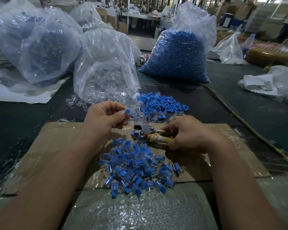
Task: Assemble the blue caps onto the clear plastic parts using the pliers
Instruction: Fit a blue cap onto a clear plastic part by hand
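Observation:
My left hand pinches a blue cap between thumb and fingers, raised above the table; a clear part seems to be with it, too faint to be sure. My right hand grips the taped handles of the pliers, whose metal jaws lie on the cardboard sheet and point left. A pile of assembled blue-and-clear pieces lies on the cardboard just below the jaws. Loose blue caps and loose clear parts are heaped behind my hands.
An open bag of clear parts and a full bag of blue caps stand behind the heaps. A large bag sits at far left. More bags lie at right. A cord runs diagonally across the dark table.

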`<state>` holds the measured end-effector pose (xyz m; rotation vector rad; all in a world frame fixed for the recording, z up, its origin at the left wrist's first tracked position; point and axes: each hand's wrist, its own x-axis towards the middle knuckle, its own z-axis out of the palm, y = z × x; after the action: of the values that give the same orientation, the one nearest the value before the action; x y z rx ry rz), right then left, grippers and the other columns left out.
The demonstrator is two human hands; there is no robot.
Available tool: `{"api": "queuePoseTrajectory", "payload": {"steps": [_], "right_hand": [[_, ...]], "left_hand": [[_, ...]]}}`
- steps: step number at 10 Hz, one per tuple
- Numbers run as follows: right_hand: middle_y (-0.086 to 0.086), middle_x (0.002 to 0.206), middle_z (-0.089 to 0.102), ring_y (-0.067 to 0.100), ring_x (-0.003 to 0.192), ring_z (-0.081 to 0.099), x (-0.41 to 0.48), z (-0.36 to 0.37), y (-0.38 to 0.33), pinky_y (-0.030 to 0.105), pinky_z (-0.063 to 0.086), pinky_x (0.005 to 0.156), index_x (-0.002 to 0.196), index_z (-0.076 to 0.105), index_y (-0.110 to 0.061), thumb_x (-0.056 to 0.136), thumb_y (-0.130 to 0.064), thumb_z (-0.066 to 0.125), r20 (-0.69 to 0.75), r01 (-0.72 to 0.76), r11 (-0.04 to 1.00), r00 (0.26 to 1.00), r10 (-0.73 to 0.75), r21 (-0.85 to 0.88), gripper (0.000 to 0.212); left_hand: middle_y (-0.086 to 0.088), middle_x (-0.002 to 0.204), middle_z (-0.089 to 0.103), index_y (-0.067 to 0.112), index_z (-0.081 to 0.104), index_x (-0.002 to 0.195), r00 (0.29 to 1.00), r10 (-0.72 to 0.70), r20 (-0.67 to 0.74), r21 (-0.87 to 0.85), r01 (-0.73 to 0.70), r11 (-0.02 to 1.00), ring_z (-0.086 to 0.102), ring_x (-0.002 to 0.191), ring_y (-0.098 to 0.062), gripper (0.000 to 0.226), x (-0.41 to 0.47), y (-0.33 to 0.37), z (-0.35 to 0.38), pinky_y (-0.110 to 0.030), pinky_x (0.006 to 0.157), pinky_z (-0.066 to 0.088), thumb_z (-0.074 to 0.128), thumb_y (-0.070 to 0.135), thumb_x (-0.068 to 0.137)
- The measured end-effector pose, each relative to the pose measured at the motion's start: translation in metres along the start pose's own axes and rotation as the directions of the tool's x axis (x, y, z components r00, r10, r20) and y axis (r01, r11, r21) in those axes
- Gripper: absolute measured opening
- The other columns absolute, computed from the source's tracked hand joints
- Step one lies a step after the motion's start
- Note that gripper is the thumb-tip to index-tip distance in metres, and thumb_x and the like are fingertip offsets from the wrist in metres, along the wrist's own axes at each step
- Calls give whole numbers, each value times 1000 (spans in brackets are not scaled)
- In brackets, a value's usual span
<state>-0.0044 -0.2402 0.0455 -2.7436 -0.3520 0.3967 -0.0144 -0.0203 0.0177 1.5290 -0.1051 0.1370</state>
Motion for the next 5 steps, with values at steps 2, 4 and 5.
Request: {"api": "queuePoseTrajectory", "payload": {"steps": [2, 4, 5], "right_hand": [[-5, 80, 59, 8, 73, 49, 2, 4, -4, 24, 37, 56, 92, 69, -25, 76, -21, 64, -68, 27, 993, 997, -35, -115, 17], [-7, 88, 54, 8, 79, 48, 7, 12, -4, 31, 46, 69, 87, 59, -27, 80, -15, 59, -153, -2, 987, 988, -22, -160, 15], [-8, 92, 47, 10, 83, 43, 10, 13, -5, 29, 41, 68, 90, 52, -27, 80, -18, 59, -276, 28, 984, 958, -76, -175, 15]], "left_hand": [[5, 56, 66, 9, 58, 78, 1000, -10, -7, -2, 10, 1000, 61, 50, -4, 16, -1, 1, 1, -15, 49, 50, 55, -6, 82], [6, 57, 67, 9, 59, 79, 1000, -17, -9, 7, 17, 1000, 62, 51, -4, 15, -1, 2, 1, -14, 50, 50, 54, -5, 83], [6, 57, 67, 9, 59, 80, 1000, -4, -18, 8, 4, 1000, 61, 52, -4, 15, -1, 2, 1, -15, 51, 50, 54, -5, 83]]}}
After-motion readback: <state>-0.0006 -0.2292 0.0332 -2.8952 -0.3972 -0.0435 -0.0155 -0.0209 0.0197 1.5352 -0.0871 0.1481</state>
